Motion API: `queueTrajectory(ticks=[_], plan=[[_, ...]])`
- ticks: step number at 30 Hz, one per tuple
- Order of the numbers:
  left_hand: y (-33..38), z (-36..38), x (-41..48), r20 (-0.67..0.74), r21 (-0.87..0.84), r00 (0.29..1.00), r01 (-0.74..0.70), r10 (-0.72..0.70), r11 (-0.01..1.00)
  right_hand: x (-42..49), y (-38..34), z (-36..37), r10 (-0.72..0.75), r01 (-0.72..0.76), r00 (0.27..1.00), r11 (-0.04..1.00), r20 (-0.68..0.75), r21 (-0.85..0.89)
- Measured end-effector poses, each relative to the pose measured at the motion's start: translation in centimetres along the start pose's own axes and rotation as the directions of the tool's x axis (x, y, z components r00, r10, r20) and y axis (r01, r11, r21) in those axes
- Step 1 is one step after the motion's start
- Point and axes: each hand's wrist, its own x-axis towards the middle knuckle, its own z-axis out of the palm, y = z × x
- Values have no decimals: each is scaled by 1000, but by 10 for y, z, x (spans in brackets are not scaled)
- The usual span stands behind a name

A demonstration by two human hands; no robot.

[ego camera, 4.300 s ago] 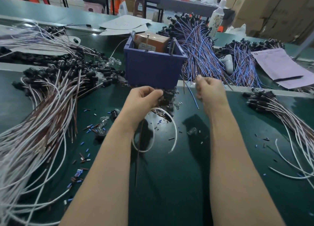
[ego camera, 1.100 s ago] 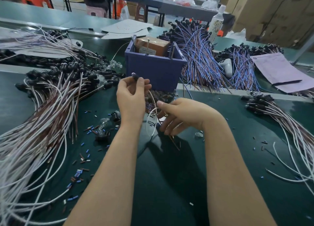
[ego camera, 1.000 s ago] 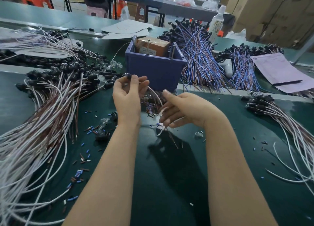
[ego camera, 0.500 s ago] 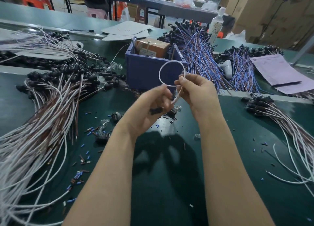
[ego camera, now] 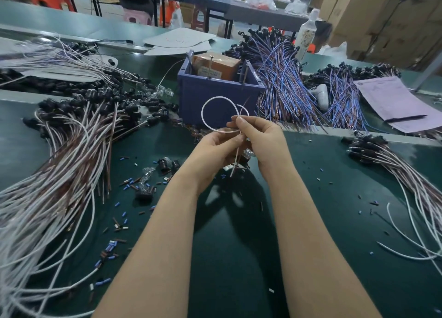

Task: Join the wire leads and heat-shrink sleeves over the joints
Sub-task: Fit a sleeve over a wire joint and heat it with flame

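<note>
1. Green table mat (ego camera: 239,258): work surface, with both bare forearms reaching forward over its centre
2. Bundle of white and brown leads (ego camera: 59,174): fanned across the mat's left side, black caps at the far ends
3. Blue bin (ego camera: 210,102): stands just behind the hands
4. Left hand (ego camera: 215,147): raised above the mat, palm turned inward, fingers curled, thumb gripping the white wire (ego camera: 202,113)
5. Right hand (ego camera: 260,138): touching the left, thumb and forefinger pinching the wire where it crosses itself
6. White wire: thin, curled into a round loop above the fingers, in front of the bin; one straight tail hangs down between the palms
7. Loose sleeve pieces (ego camera: 112,244): short blue, brown and white tubes scattered on the mat
</note>
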Motion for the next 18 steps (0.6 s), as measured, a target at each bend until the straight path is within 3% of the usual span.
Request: queueTrajectory(ticks=[7,10,12,16,18], plan=[[0,-3,0,-49,11,998,25,-25,1000,1,-1,0,-62,61,998,997,-23,-44],[7,-8,2,-206,-93,972,91,-108,991,2,-3,-6,-69,68,997,997,-25,-26],[10,-9,4,-256,-207,955,96,-148,974,2,-4,-9,-54,55,997,998,52,-14],[12,-3,1,-102,-289,995,-15,-15,957,-1,-2,-5,17,-4,976,998,218,-61],[14,-4,0,-142,-246,988,-87,53,965,-3,-5,-7,21,0,971,996,240,-85]])
